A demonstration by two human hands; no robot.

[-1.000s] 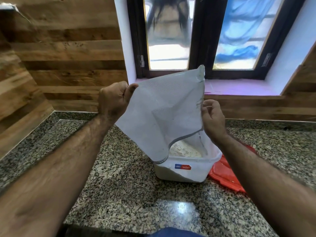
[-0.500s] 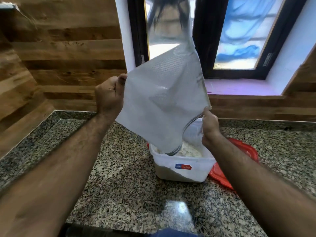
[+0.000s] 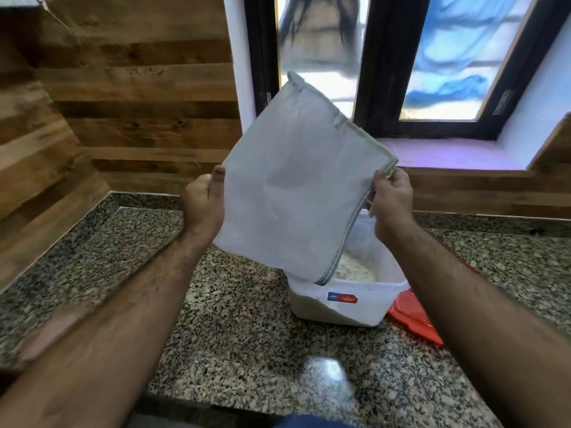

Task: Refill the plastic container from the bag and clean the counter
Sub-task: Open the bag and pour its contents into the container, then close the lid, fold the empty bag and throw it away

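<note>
1. Since the frame half a second ago, I have swung the white woven plastic bag (image 3: 293,186) so its closed end points up toward the window, and its grey-edged mouth hangs over the container.
2. The speckled granite counter (image 3: 241,329) carries the clear rectangular plastic container (image 3: 346,304), partly filled with pale powder.
3. A red plastic lid (image 3: 414,319) lies just right of the container, touching it.
4. My left hand (image 3: 204,205) is clamped on the bag's left edge; my right hand (image 3: 391,199) pinches its mouth rim above the container.
5. I judge pouring is nearly done; next, shake out the remnants, then wipe.
</note>
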